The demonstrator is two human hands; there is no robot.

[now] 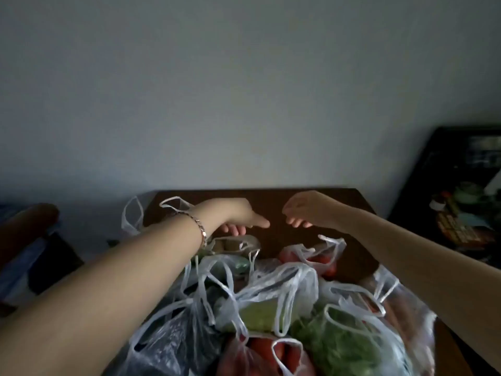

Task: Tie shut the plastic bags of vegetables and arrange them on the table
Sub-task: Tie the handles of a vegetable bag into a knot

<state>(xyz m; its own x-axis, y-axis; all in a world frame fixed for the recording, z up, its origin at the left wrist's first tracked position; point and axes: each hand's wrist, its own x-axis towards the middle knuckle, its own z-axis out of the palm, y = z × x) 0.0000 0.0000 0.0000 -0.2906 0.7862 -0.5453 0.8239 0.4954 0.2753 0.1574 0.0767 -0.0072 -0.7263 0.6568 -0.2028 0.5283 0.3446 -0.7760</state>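
Several thin clear plastic bags of vegetables crowd the near half of a dark wooden table. One bag holds leafy greens, one a pale green vegetable, one red tomatoes, and another red bag lies farther back. Their handles stand loose and untied. My left hand, with a bracelet on the wrist, reaches over the pile, fingers apart and curled down, holding nothing. My right hand hovers opposite it, fingers loosely bent, holding nothing. A narrow gap separates the two hands above the bare table.
A grey wall stands right behind the table's far edge. A dark cabinet or screen with cluttered items is at the right. A loose bag handle hangs over the table's far left corner. A chair-like shape sits at the left.
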